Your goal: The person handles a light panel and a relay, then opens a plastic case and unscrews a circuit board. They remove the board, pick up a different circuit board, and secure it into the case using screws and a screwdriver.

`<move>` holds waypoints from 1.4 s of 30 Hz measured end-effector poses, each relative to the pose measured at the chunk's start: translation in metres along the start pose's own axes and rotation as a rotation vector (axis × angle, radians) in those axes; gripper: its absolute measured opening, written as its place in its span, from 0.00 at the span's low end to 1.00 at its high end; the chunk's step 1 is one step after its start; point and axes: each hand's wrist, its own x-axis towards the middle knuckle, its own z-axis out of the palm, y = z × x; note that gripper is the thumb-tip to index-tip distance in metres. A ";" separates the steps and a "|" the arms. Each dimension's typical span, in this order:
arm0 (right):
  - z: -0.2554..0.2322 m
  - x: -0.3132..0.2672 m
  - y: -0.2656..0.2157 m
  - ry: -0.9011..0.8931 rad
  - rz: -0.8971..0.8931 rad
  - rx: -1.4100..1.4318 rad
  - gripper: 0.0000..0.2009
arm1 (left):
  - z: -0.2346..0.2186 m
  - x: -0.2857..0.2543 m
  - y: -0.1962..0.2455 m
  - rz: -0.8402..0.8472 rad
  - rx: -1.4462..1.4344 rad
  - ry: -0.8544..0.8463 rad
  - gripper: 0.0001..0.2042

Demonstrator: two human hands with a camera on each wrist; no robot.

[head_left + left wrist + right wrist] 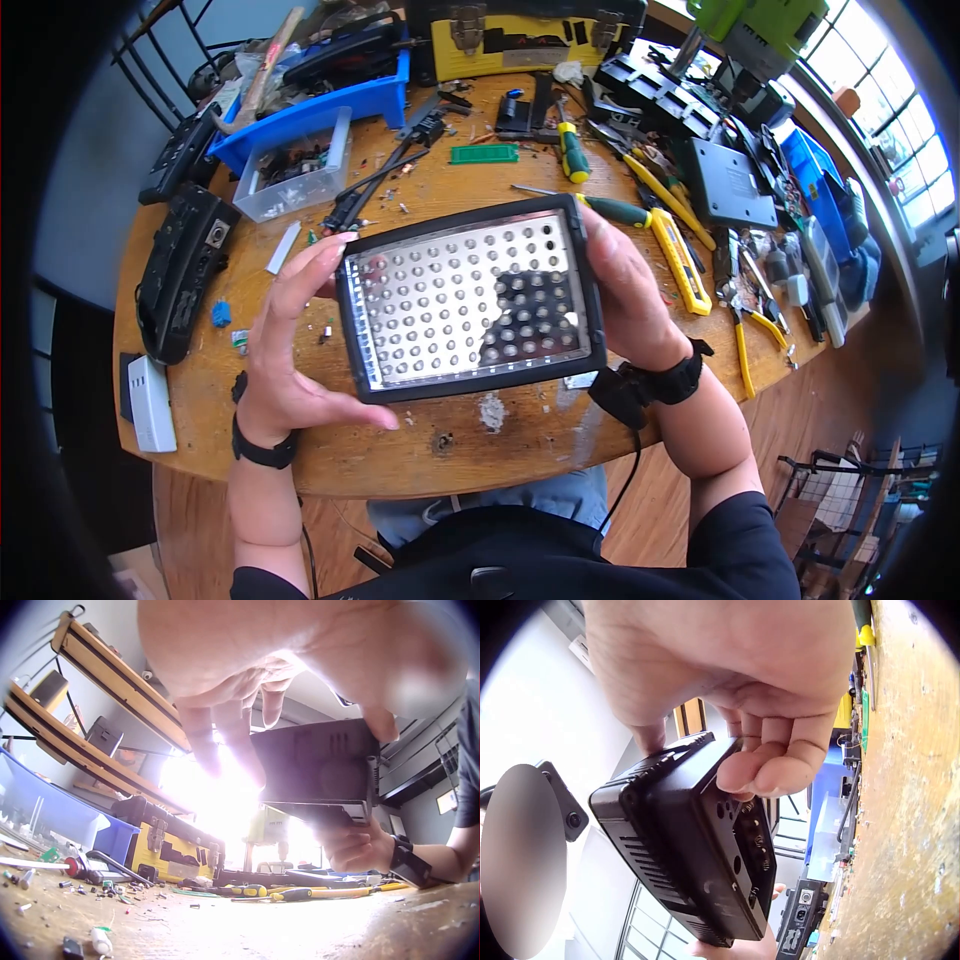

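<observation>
A black LED light panel (465, 300) is held up above the workbench, its rows of round LEDs and shiny face turned toward the head camera. My right hand (635, 290) grips its right end, thumb along the frame and fingers behind. In the right wrist view, curled fingertips lie at an open compartment with metal contacts in the black housing (697, 840). My left hand (290, 350) spans the left end, fingers at the upper corner and thumb along the lower edge. The left wrist view shows the dark back (315, 765) between those fingers and thumb.
A wooden workbench (400, 465) carries scattered small parts. Behind the panel lie a green plastic strip (484, 154), screwdrivers, a yellow utility knife (680, 262) and yellow-handled pliers (745, 345). A clear bin (290, 185), blue tray (380, 105) and yellow-black toolbox (520, 50) stand farther back.
</observation>
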 end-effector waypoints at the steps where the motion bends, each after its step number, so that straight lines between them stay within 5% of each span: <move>1: 0.000 -0.001 0.000 -0.006 -0.015 0.006 0.25 | 0.000 0.001 0.001 0.006 -0.014 0.000 0.59; 42: -0.008 -0.011 0.006 0.075 0.034 -0.047 0.38 | 0.000 0.007 0.008 0.055 -0.088 0.052 0.53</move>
